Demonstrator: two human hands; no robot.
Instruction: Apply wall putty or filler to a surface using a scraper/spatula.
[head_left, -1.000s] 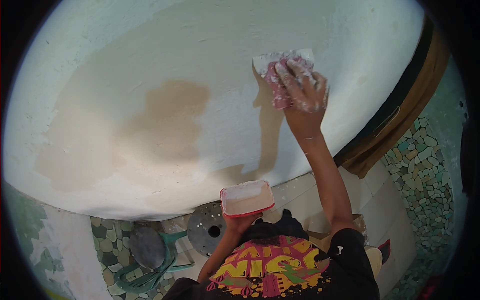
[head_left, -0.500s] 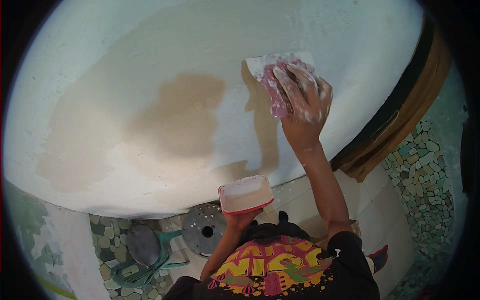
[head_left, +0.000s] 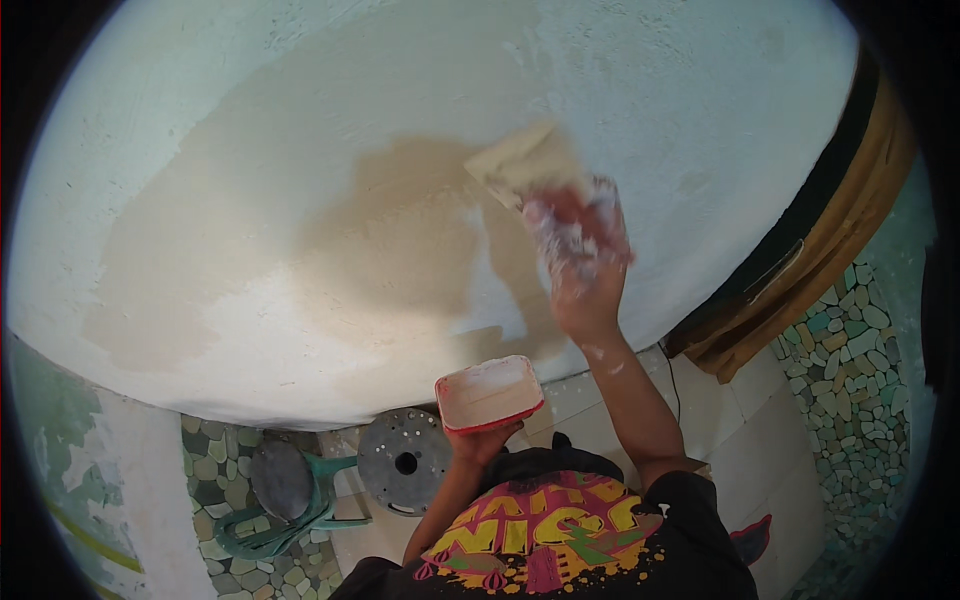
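Observation:
My right hand (head_left: 580,245), smeared with white paste, is closed on a wide putty scraper (head_left: 527,162) and is blurred by motion. The scraper's pale, broad blade points up and left over the wall (head_left: 400,90); whether it touches the surface I cannot tell. Below, my left hand (head_left: 482,442) grips a small rectangular plastic tub (head_left: 490,392) from underneath. Its rim is red, and whitish paste coats its inside. Across the middle and left of the white wall spreads a large beige, damp-looking patch, partly covered by my shadow.
A round grey disc with holes (head_left: 405,462) lies on the tiled floor at lower left. Beside it are a green chair-like frame (head_left: 270,535) and a dark round seat (head_left: 282,480). Brown cloth (head_left: 790,285) hangs along the wall's right edge. Pebble-patterned flooring (head_left: 860,370) lies at the right.
My right hand has moved slightly down and left, turning the scraper so its blade tilts left. The view has shifted a little. My left hand holds the tub in nearly the same place.

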